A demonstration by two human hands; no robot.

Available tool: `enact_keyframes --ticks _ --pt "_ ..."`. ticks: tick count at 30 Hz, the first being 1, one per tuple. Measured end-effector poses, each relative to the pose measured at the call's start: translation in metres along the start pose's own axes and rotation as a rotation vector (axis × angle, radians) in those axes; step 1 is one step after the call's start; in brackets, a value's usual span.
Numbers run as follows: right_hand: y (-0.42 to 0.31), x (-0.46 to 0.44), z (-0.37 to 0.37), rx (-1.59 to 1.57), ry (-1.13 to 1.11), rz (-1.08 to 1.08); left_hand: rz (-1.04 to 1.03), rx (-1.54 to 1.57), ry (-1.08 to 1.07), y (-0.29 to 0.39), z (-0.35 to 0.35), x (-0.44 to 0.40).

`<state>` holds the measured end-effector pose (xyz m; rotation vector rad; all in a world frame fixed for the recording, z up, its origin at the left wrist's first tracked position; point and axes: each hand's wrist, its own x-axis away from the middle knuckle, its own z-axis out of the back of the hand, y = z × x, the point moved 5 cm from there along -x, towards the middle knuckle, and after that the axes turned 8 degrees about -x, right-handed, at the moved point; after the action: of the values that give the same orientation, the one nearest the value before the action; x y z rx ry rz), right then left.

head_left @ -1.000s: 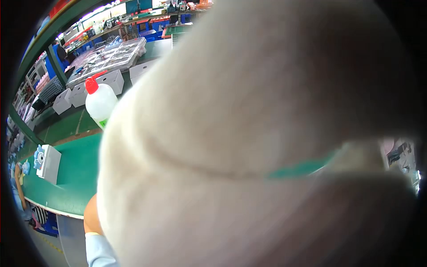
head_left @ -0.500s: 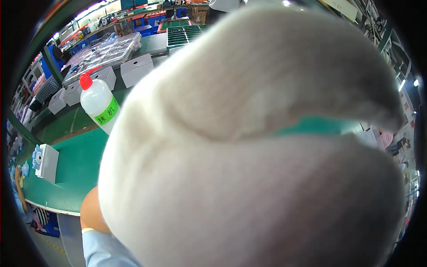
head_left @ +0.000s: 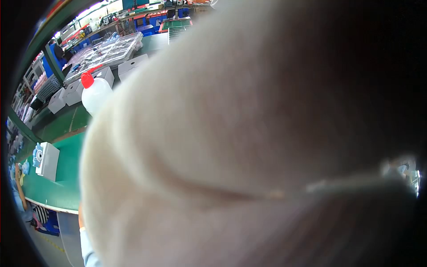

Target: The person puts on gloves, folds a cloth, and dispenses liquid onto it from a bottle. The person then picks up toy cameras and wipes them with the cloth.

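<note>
A large pale, blurred shape fills most of the view right before the lens; it looks like my left hand (head_left: 195, 133) in a white glove. A crease runs across it, and its fingers cannot be made out singly, nor whether it holds anything. At its lower left edge shows a strip of arm with a light blue sleeve (head_left: 88, 249). Partly covered by the hand is a white bottle (head_left: 95, 95) with a red cap (head_left: 87, 80). My right hand does not show.
On the green table (head_left: 71, 187) at left stands a white box (head_left: 49, 161) with a light blue round item (head_left: 37, 155) at its side. White cartons (head_left: 73, 92) line the back, before a clear-covered tray (head_left: 109, 51). Another person's arm (head_left: 20, 189) is at far left.
The pale hand has come closer to the lens and spread leftward, covering the bottle's green label and most of the arm. The gap at its right has narrowed, and the right side has darkened.
</note>
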<state>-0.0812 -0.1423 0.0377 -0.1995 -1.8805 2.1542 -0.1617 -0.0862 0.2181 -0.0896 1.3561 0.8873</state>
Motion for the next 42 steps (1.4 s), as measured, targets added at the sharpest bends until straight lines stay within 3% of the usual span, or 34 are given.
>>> enact_keyframes --ticks 15,21,23,26,29,32,35,37,39,41,42 --pt "0.014 -0.014 -0.011 -0.011 -0.023 0.072 -0.306 -0.008 -0.077 0.04 0.038 -0.01" --pt "0.02 -0.028 -0.013 -0.048 -0.026 0.125 -0.213 -0.017 -0.267 0.022 0.016 0.027" --pt "0.023 -0.028 -0.01 0.03 0.017 0.044 -0.132 -0.09 -0.427 0.011 0.0 0.05" --pt "0.013 -0.022 -0.01 -0.023 0.006 0.086 -0.095 -0.184 -0.603 -0.01 -0.013 0.082" --pt "0.014 -0.021 -0.011 -0.064 0.001 0.099 -0.092 -0.3 -0.614 -0.028 -0.011 0.1" --pt "0.017 -0.021 -0.01 -0.112 -0.031 -0.002 -0.101 -0.474 -0.508 -0.042 0.008 0.113" --pt "0.024 -0.029 -0.021 -0.617 -0.053 0.261 -0.026 -0.542 -0.344 -0.055 0.039 0.132" --pt "0.032 -0.03 -0.021 -0.728 -0.031 0.154 0.064 -0.541 -0.259 -0.064 0.063 0.146" --pt "0.037 -0.027 -0.021 -0.853 0.02 0.082 0.221 -0.565 -0.021 -0.076 0.095 0.162" --pt "0.034 -0.024 -0.018 -0.737 0.077 -0.034 0.364 -0.63 0.129 -0.087 0.114 0.174" --pt "0.031 -0.018 -0.016 -0.7 0.108 -0.098 0.582 -0.473 0.252 -0.1 0.124 0.187"
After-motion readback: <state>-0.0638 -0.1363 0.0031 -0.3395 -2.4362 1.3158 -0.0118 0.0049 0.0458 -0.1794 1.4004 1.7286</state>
